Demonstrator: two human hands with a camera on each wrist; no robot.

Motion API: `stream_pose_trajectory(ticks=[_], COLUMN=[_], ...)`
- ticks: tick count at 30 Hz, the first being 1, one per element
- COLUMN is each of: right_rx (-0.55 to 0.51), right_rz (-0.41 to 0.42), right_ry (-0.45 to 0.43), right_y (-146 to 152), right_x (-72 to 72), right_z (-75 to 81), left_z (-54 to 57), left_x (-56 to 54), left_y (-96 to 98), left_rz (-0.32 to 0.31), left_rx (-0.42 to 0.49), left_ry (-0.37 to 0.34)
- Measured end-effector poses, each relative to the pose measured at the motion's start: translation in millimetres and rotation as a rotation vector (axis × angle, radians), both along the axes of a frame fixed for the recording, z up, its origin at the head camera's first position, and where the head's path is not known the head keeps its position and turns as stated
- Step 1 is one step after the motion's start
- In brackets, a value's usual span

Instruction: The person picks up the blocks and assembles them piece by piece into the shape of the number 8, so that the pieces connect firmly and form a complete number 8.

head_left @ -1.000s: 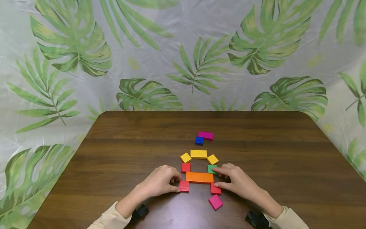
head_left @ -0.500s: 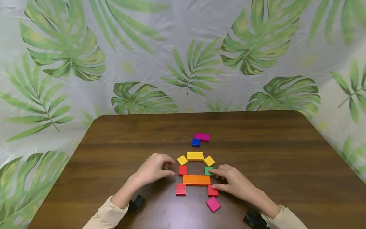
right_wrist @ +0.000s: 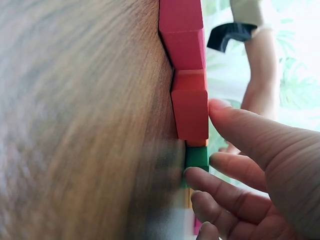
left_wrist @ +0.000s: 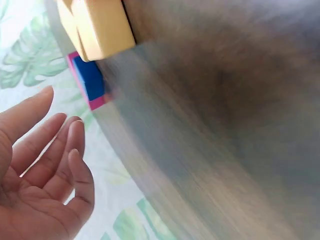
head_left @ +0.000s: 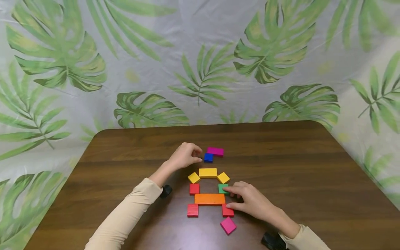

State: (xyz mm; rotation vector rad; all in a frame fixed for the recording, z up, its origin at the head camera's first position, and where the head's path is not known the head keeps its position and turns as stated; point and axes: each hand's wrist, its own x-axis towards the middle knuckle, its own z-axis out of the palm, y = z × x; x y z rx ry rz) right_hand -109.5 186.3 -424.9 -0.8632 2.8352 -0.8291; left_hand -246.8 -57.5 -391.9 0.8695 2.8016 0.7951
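My left hand (head_left: 185, 156) hovers just left of the small blue block (head_left: 208, 158), fingers loosely bent and holding nothing. A magenta block (head_left: 215, 151) lies against the blue one on its far side. In the left wrist view a gap shows between the fingers and the blue block (left_wrist: 89, 79). My right hand (head_left: 250, 201) rests its thumb at the lower right red block (head_left: 227, 210) and a fingertip at the green block (head_left: 223, 189). An orange bar (head_left: 209, 199) lies between these and two red blocks on the left, the upper red block (head_left: 194, 189) and lower red block (head_left: 192, 210).
A yellow bar (head_left: 207, 173) has a turned yellow square (head_left: 194, 177) on its left and another yellow square (head_left: 223, 177) on its right. A pink square (head_left: 228, 225) lies turned near the front. Behind the wooden table (head_left: 297, 166) hangs a leaf-patterned cloth (head_left: 200, 69).
My left hand has left the lower left red block and moved up and away to beside the blue block. The right hand stays at the green and red blocks. The head view has shifted slightly.
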Motion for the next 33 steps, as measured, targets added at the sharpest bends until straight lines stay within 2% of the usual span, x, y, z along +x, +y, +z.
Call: stream_pose_trajectory(ticks=[6, 10, 17, 27, 33], right_rx=[-0.004, -0.007, -0.009, 0.006, 0.005], right_rz=[0.005, 0.011, 0.015, 0.003, -0.003], right_ry=[0.002, -0.007, -0.002, -0.019, -0.016], right_y=[-3.7, -6.1, -6.7, -4.2, -1.2], right_x=[0.6, 0.6, 0.0, -0.2, 0.0], right_z=[-1.3, -1.5, -0.1, 1.9, 1.7], left_z=[-6.9, -11.2, -12.8, -13.7, -12.1], left_x=[-14.5, -19.4, -23.9, -24.3, -23.5], left_y=[9.2, 10.4, 12.7, 14.7, 13.6], left_rz=[-0.030, -0.058, -0.099, -0.082, -0.051], left_rx=[-0.011, -0.041, -0.081, -0.083, -0.088], left_ry=[-0.016, -0.037, -0.015, -0.001, -0.013])
